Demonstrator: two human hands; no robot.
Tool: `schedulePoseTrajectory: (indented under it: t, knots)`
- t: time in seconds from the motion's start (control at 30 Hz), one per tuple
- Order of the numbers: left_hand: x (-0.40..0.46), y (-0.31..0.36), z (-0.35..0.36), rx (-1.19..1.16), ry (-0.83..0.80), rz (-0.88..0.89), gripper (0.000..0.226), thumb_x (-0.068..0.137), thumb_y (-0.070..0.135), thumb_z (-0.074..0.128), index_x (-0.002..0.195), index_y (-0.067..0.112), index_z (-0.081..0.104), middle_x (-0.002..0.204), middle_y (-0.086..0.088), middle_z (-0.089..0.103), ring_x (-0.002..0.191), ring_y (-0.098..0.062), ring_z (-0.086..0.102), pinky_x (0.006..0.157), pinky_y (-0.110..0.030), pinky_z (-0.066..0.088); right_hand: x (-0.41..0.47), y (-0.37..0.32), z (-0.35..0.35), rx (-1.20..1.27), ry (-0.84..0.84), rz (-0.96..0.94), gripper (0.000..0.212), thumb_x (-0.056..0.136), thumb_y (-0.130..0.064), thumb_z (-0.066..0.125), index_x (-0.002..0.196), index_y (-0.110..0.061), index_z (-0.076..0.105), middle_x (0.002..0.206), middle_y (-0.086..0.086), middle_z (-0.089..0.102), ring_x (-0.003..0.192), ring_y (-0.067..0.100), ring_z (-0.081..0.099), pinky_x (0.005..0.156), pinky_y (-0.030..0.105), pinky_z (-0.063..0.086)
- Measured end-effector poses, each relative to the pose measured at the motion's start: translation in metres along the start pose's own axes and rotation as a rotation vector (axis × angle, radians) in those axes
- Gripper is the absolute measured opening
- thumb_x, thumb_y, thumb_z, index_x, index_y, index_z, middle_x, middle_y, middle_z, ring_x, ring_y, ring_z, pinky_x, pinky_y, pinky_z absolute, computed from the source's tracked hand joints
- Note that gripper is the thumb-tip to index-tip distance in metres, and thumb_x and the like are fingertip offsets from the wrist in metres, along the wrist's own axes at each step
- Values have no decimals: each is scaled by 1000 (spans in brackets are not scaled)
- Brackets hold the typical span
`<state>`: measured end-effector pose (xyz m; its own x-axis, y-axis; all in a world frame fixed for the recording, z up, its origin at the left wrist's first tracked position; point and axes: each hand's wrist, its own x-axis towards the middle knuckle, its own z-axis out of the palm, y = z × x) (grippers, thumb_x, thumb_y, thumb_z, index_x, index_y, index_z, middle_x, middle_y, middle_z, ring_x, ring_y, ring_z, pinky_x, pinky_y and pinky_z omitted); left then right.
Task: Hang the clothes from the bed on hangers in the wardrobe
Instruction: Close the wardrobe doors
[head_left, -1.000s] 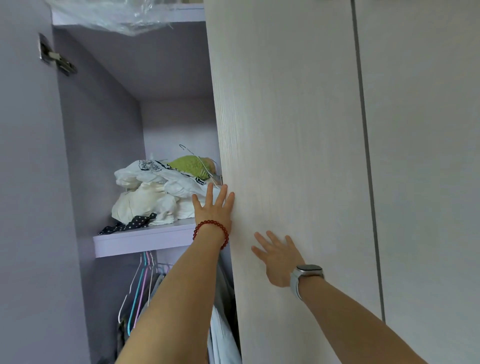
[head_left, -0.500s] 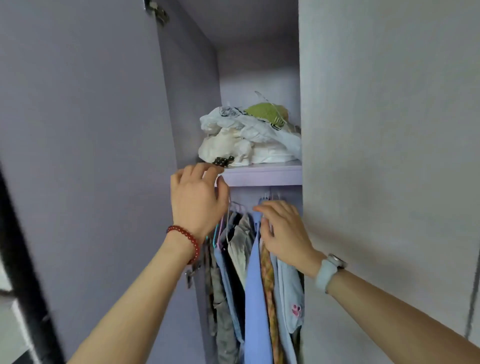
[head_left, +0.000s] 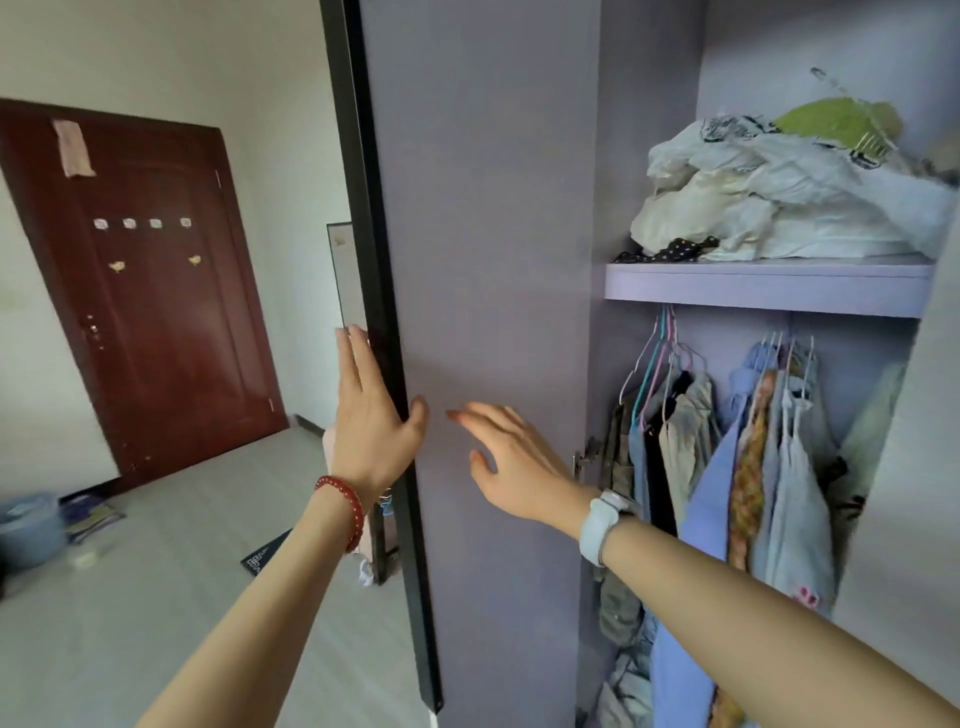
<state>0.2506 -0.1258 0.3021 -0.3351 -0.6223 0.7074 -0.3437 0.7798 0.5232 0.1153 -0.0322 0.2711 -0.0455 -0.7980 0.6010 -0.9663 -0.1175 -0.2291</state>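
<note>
two hands are working the left wardrobe door (head_left: 493, 260) open, with no garment in either one.

the left hand (head_left: 371, 421) is lying along the door's dark outer edge, fingers straight and pointing up, thumb hooking round onto the inner face; the right hand (head_left: 511, 460) is hovering just off that inner face with fingers spread wide and relaxed, and whether it is touching the panel is hard to tell. to do this well, the door is probably best pushed fully back to the left so the rail is staying clear for both arms. spare hangers (head_left: 652, 364) are hanging at the left end of the rail under the shelf (head_left: 763, 288), beside the hung clothes (head_left: 737, 467) to the right. the bed and its clothes are out of view, so fetching them is likely coming next.
</note>
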Motion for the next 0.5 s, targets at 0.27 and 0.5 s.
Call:
schedulePoseTrajectory:
  t: [0.27,0.5]
  knots:
    - [-28,4,-5,-347,-52,37,72,80,21,46,140,36,11,141,14,30,126,-20,44,104,-35,38,-20,-5,-5,199,18,70,45,93,-10,42,137,-17,40,140,-2,41,130,12,35,107,24,29]
    - [-61,80,18,-610,-175,222,50,94,-1,42,131,31,37,113,13,59,82,5,64,71,-6,47,-83,-4,-50,338,345,183,43,90,-14,41,132,-20,40,114,-13,50,105,-4,49,90,10,40]
